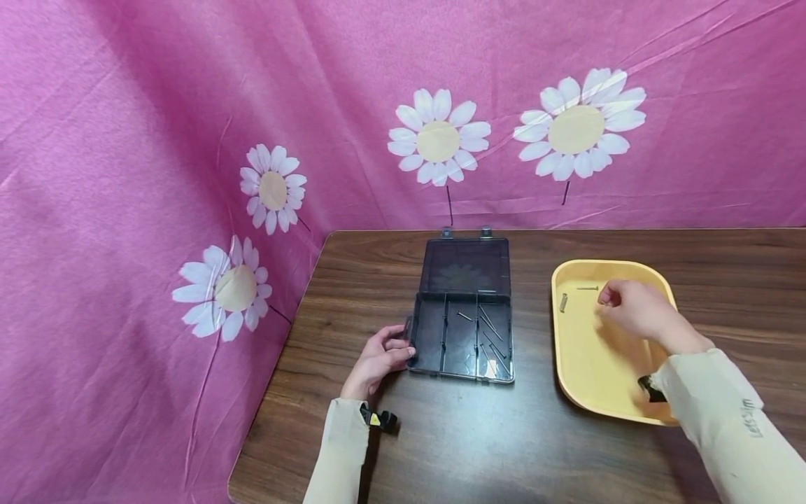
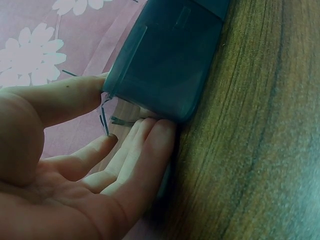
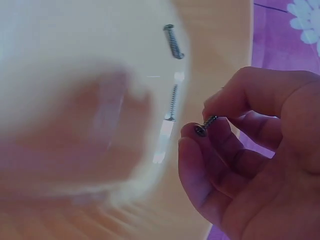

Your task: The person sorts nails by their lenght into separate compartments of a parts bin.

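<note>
My left hand [image 1: 378,360] grips the left side of a dark see-through organizer box [image 1: 460,353]. In the left wrist view its thumb lies at the upper edge and its fingertips touch the lower edge. The box lies open with its lid [image 1: 466,266] folded back. Its right compartment holds several long screws [image 1: 493,323]; a shorter screw [image 1: 464,316] lies in the middle one. Over the yellow tray [image 1: 585,378], my right hand [image 1: 642,315] pinches a small screw [image 3: 206,125] between thumb and fingertip, its cross-slotted head showing.
In the tray, near its far left corner, lie a slim screw [image 1: 588,288] and thicker threaded hardware [image 1: 563,302]. Box and tray stand apart on a brown wooden table [image 1: 441,448]. A pink flowered cloth [image 1: 352,140] hangs behind and to the left.
</note>
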`<state>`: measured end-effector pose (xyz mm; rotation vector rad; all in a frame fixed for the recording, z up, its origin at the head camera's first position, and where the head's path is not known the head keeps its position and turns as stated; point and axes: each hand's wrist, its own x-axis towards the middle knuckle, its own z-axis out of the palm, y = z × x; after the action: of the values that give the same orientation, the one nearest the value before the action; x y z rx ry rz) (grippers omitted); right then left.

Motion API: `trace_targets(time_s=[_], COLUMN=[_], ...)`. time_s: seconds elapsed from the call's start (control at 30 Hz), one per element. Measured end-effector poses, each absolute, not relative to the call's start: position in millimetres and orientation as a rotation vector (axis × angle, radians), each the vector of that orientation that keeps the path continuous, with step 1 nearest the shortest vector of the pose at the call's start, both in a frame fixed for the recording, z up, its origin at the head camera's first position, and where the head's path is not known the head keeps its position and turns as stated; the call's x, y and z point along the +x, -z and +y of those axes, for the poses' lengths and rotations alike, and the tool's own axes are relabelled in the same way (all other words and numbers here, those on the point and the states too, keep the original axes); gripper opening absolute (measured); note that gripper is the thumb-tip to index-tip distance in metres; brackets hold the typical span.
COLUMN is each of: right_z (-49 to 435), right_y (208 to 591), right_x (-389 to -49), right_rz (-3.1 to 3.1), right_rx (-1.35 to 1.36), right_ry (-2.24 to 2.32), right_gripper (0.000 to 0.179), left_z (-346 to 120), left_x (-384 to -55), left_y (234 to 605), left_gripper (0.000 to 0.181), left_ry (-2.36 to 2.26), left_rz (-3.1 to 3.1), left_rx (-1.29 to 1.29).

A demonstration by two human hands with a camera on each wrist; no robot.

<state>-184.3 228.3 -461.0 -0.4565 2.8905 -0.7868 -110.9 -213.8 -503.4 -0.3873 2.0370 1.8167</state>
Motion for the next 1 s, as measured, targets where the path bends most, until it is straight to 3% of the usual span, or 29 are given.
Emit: trace_targets(time_s=[1.0], right_z=[215], right_y=[424], right_x=[-179], right_rz=[3.098], right_rx=[-0.513], right_ry=[0.897], right_gripper=[0.01], left_z=[-214], left_x=[-111], left_y=[504], left_gripper=[0.059], left_ry=[-1.803], left_rz=[2.047], left_rx=[-0.387])
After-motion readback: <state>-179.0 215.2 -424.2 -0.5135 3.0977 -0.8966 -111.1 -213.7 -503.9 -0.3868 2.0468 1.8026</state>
